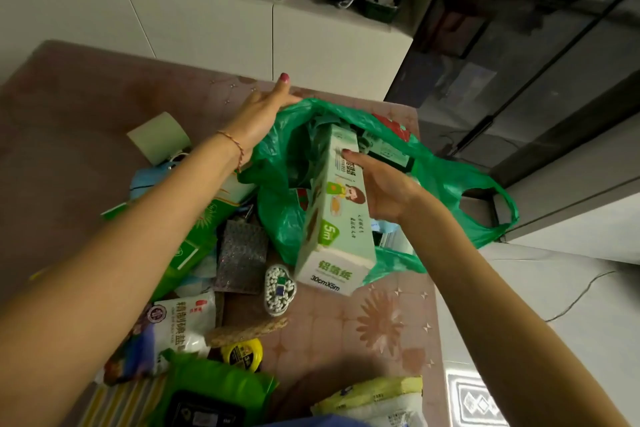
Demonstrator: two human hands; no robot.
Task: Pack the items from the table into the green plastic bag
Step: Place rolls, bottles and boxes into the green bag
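Right grip (381,191) clasping foil box (336,218), tipped into green plastic bag (446,184), left grip (263,111) at rim, hold unclear

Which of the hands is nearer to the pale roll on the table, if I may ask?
Left. The left hand sits right of the pale roll, at the green bag rim; the right hand grips the foil box farther right.

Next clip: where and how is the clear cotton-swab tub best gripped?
Pinch the cotton-swab tub across its narrow width from above: it lies flat on the table, top face up, with bare tabletop on its right.
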